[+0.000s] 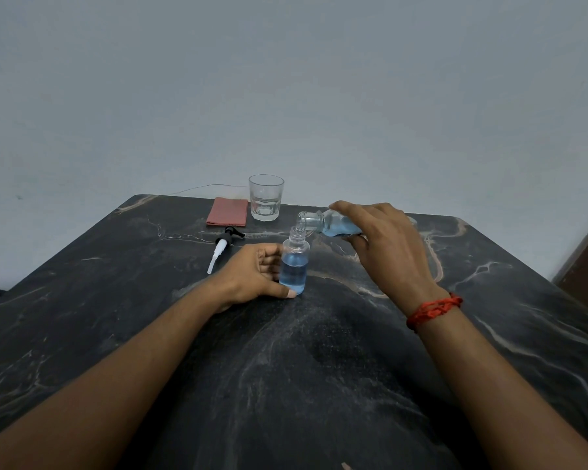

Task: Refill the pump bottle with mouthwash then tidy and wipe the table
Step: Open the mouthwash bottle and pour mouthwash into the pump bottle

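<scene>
A small clear pump bottle [294, 266] stands upright and uncapped on the dark marble table [286, 368], over half full of blue mouthwash. My left hand [255, 273] grips it from the left at its base. My right hand [384, 242] holds a clear mouthwash bottle [330, 223] tipped on its side, its open mouth just above the pump bottle's neck. Blue liquid shows inside the tipped bottle. The black-and-white pump head [223, 245] lies on the table to the left.
A folded reddish cloth [227, 212] lies near the far edge, with an empty drinking glass [266, 197] beside it on the right. A grey wall rises behind the table. A red thread band circles my right wrist [433, 308].
</scene>
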